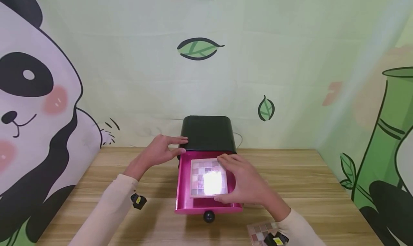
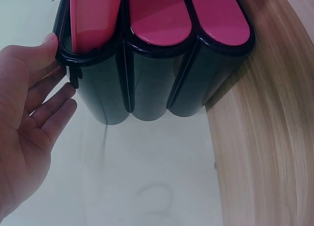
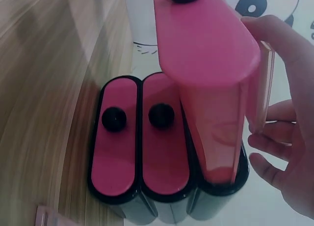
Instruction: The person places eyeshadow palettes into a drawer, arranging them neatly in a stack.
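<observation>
At the far left of the backdrop, a printed panda. Right of it, on the bench, the left hand lies against the near left corner of a black cabinet: fingers fairly straight over the top edge, thumb at the front, nothing held up. Looks like bracing, so the cabinet does not slide or tip with its pink drawer standing open.

Middle: drawer juts toward the wearer, round black knob at its front. Over it, a square palette, glare across its pale grid. The right hand grips it, partly closed, thumb at the near edge, fingers at the far edge. Such a hold probably serves to keep it level and its face unmarked.

Lower right: second palette flat on the bench, partly hidden by the right forearm.

Views compared. Head camera shows the grid and the drawer's inside, but only one drawer. Left wrist shows three pink fronts, and the left thumb on the black rim. Right wrist shows two closed lower drawers with knobs, and the gripped palette edge-on, its edge showing above the drawer's rim. Whether its underside touches the drawer, cannot tell.
</observation>
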`<state>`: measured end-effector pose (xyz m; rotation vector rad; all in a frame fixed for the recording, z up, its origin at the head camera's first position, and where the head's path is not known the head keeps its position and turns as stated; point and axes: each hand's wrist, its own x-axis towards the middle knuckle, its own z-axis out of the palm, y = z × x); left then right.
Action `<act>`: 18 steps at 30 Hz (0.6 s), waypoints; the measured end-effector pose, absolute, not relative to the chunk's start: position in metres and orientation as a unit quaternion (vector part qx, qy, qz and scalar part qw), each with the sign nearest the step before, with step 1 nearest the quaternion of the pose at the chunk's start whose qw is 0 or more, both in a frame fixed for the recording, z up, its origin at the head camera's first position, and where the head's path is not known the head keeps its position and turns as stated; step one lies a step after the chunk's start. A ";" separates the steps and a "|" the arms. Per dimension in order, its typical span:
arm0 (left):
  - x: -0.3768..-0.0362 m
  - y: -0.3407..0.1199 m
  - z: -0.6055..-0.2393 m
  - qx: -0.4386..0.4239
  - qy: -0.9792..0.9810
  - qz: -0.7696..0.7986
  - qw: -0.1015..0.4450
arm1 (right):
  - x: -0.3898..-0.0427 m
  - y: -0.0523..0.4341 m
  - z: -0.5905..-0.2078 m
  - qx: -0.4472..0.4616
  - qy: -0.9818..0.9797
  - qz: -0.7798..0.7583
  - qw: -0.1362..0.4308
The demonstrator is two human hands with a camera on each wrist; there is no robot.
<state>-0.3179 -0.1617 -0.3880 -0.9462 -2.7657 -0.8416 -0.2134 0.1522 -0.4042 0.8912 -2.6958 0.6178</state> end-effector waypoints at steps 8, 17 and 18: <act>-0.318 -0.161 -0.388 -0.310 -0.909 -0.274 0.052 | -0.215 0.135 -0.404 0.303 -0.933 0.171 0.092; -0.318 -0.161 -0.389 -0.310 -0.910 -0.271 0.051 | -0.216 0.125 -0.408 0.303 -0.939 0.148 0.075; -0.318 -0.162 -0.389 -0.310 -0.910 -0.271 0.053 | -0.216 0.124 -0.408 0.303 -0.939 0.148 0.073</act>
